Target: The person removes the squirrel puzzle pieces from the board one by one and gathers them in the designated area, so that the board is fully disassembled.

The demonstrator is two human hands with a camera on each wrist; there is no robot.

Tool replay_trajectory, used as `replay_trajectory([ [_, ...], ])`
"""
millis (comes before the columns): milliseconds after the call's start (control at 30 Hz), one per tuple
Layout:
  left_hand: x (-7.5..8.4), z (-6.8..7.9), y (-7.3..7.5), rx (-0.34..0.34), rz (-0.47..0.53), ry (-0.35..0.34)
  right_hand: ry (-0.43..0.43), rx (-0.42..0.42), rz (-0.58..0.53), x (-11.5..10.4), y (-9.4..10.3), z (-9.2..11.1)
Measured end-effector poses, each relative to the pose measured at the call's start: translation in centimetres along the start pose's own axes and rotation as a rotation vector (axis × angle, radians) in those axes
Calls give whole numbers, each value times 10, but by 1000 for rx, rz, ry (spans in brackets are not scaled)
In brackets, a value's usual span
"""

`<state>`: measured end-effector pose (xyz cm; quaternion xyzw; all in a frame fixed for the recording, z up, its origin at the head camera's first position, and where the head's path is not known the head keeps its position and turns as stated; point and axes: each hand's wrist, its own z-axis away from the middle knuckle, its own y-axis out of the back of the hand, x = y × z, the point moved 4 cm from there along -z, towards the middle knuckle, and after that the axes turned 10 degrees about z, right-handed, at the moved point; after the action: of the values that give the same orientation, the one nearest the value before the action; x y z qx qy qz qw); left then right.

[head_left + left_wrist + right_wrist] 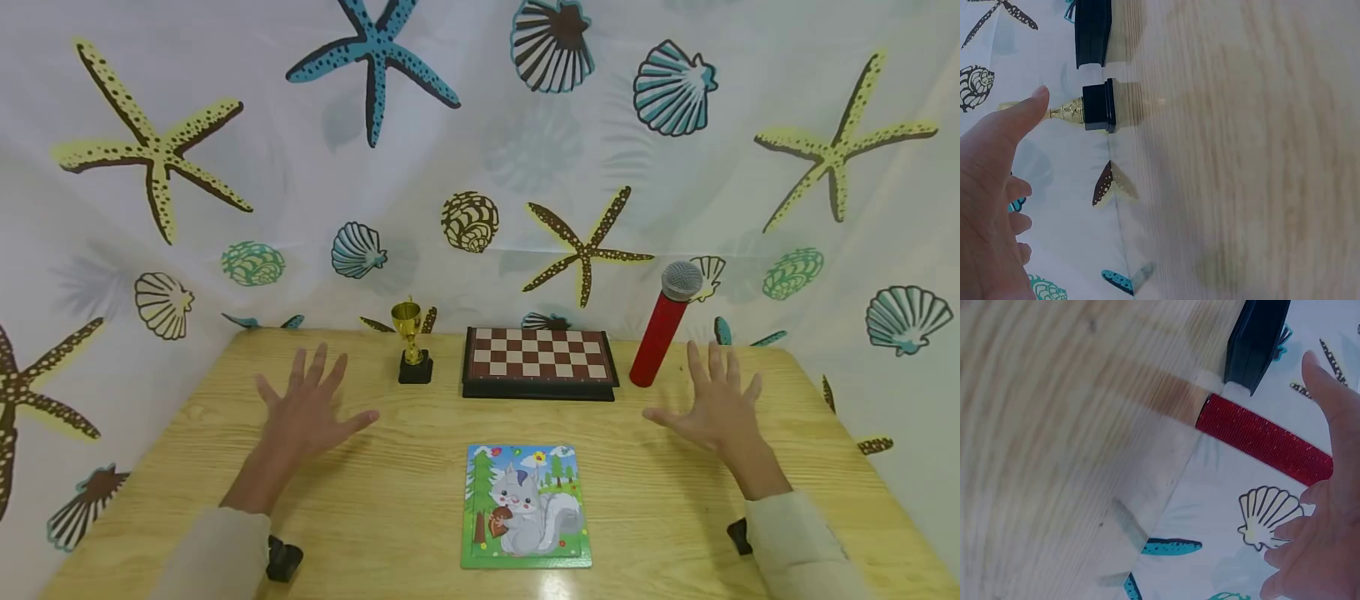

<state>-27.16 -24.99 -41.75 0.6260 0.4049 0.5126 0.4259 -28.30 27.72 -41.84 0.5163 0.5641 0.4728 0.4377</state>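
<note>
My left hand [303,417] hovers over the left part of the table with its fingers spread, holding nothing. Nearest to it stands a small gold trophy cup [407,321] on a black base; the left wrist view shows that trophy [1071,111] partly behind my thumb. On the right, my other hand [716,417] is also spread and holds nothing. Just beyond it a red microphone [658,337] with a silver mesh head stands upright, and its red handle [1266,439] appears in the right wrist view. Between the hands lies a square squirrel picture puzzle [525,508].
A checkered chessboard box [540,358] with black sides sits at the back middle, between trophy and microphone. The light wooden table [360,517] ends at a white cloth [450,150] printed with starfish and shells, hanging behind and at both sides.
</note>
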Motion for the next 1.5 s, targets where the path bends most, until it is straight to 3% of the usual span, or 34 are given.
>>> replay_trajectory([
  [267, 25, 7, -11, 11, 52, -86, 48, -34, -80, -28, -1, 3],
  [533, 64, 8, -23, -34, 69, -178, 111, -113, -207, -58, -8, 6],
  [767, 98, 15, -36, -71, 82, -309, 149, -205, -285, -80, -10, 9],
  [900, 114, 18, -43, -132, 129, -369, 209, -231, -294, -93, -11, 10],
  [1100, 132, 24, -52, -286, 209, -429, 299, -275, -355, -108, -12, 11],
  [1333, 158, 33, -64, -407, 203, -461, 347, -348, -435, -124, -19, 14],
  [1500, 175, 40, -72, -499, 180, -503, 427, -354, -444, -135, -20, 16],
])
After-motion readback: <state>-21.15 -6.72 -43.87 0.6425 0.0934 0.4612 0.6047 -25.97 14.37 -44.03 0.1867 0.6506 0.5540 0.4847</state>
